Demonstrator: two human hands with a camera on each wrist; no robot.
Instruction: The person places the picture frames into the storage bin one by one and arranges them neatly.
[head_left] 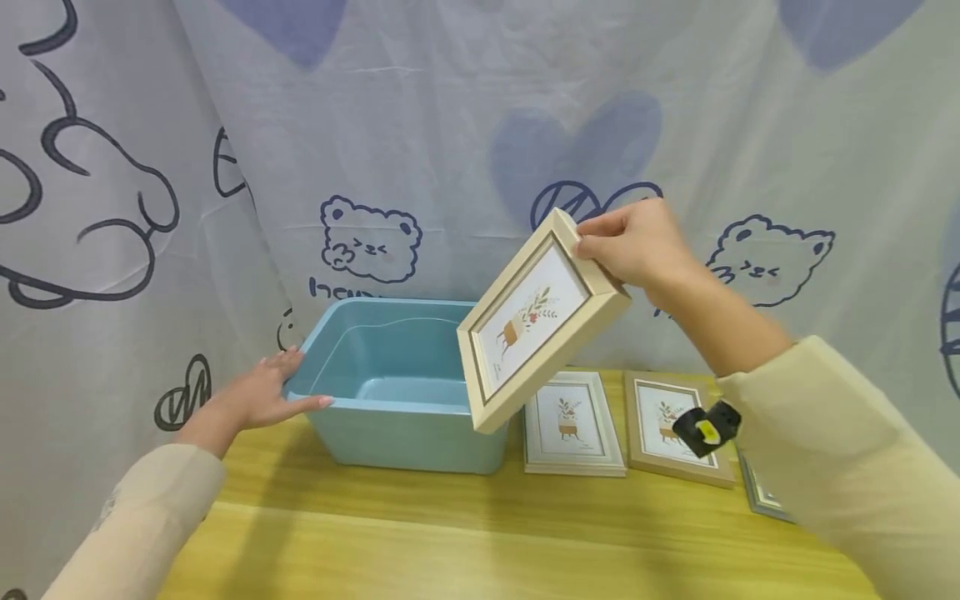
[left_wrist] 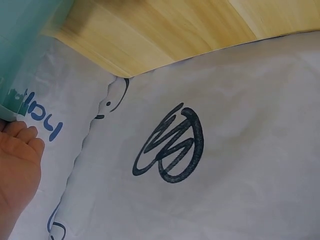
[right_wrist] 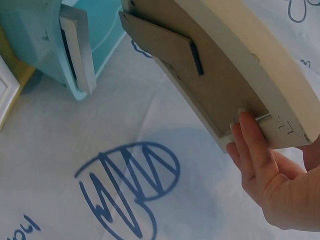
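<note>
My right hand [head_left: 637,246] pinches the upper right edge of a cream picture frame [head_left: 592,312]. That frame is tilted in the air beside and partly over the right end of a blue plastic tub [head_left: 408,437]. Its print shows a plant in a brown pot on legs. The right wrist view shows its brown backboard [right_wrist: 220,90] with a stand, fingertips curled over the back edge. My left hand [head_left: 262,396] holds the tub's near left corner, thumb along the front rim, fingers [left_wrist: 22,135] bent against the rim in the left wrist view.
Right of the tub lie a white picture frame [head_left: 611,425], a light brown frame [head_left: 645,458] and a partly hidden grey one [head_left: 761,492] on the wooden table [head_left: 420,542]. Inside the tub, a pale frame edge [right_wrist: 82,55] shows. A printed curtain [head_left: 450,125] hangs behind.
</note>
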